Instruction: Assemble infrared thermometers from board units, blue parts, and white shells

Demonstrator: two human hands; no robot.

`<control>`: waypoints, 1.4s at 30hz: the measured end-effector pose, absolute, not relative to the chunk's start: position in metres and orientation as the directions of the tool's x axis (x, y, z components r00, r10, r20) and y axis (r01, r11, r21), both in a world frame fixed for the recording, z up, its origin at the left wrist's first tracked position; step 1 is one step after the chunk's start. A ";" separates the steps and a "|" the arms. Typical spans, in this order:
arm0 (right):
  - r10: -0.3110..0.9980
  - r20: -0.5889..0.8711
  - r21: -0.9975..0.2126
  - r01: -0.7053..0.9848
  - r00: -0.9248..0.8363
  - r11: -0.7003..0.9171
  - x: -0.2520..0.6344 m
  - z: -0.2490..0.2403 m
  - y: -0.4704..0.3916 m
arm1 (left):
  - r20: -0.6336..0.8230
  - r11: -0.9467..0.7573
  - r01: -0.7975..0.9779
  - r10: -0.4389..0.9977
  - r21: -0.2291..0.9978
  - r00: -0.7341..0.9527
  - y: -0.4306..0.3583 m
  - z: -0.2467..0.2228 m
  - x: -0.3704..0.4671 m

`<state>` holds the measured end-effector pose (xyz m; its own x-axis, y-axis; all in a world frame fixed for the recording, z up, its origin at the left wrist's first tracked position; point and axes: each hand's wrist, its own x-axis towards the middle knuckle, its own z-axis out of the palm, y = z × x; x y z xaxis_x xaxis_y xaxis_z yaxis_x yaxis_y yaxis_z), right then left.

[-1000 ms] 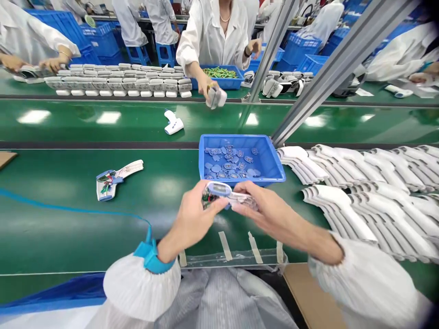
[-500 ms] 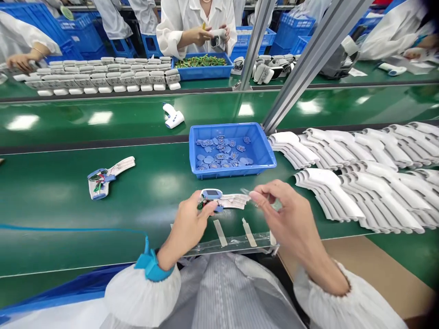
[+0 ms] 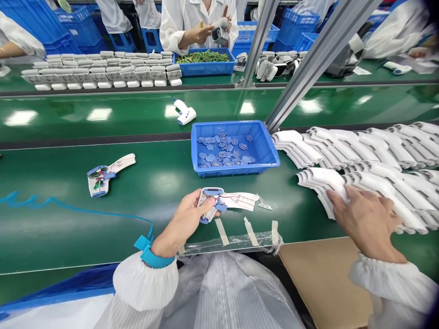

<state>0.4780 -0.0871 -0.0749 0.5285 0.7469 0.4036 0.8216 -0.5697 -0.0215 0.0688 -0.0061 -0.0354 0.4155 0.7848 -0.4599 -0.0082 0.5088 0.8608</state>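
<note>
My left hand holds an open white device half by its wide end, with blue parts and thin wires showing inside. A small clear plastic piece lies at the tip of its handle. Far to the right, my right hand is on the front stack of white shells, thumb and fingers around a shell. Another open device half with wires lies on the green bench at the left.
A blue bin of small blue-grey parts stands behind my left hand. Tape strips line the bench edge. A white device lies on the belt. A metal post rises at centre right. A person works opposite.
My right hand has moved from the clear plastic to the shells at the right. The device half in my left hand has turned, showing more of its inside. The white device on the belt moved right.
</note>
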 end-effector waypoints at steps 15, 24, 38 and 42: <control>0.837 0.498 -0.001 0.965 -0.227 0.262 0.263 -0.010 -0.074 | -0.291 0.358 -0.021 0.791 0.934 0.539 -0.004 -0.032 0.063; 0.967 -0.098 -0.699 0.709 -0.233 0.100 0.263 -0.009 -0.049 | -0.158 0.049 0.219 0.844 0.974 0.513 -0.012 -0.036 0.059; 0.892 -0.404 -0.849 0.446 -0.203 -0.283 0.225 -0.007 -0.029 | -0.144 0.034 0.344 0.943 0.938 0.299 -0.023 -0.026 0.050; 0.749 -0.574 -0.819 0.246 -0.332 -0.518 0.239 -0.007 -0.050 | -0.040 -0.149 0.485 0.933 0.862 0.358 -0.033 -0.038 0.032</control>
<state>0.2389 -0.0500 -0.0072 -0.3319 0.7489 -0.5736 0.2457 -0.5184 -0.8191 0.0317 -0.0330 -0.0377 0.3579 0.9329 -0.0405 0.4850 -0.1487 0.8618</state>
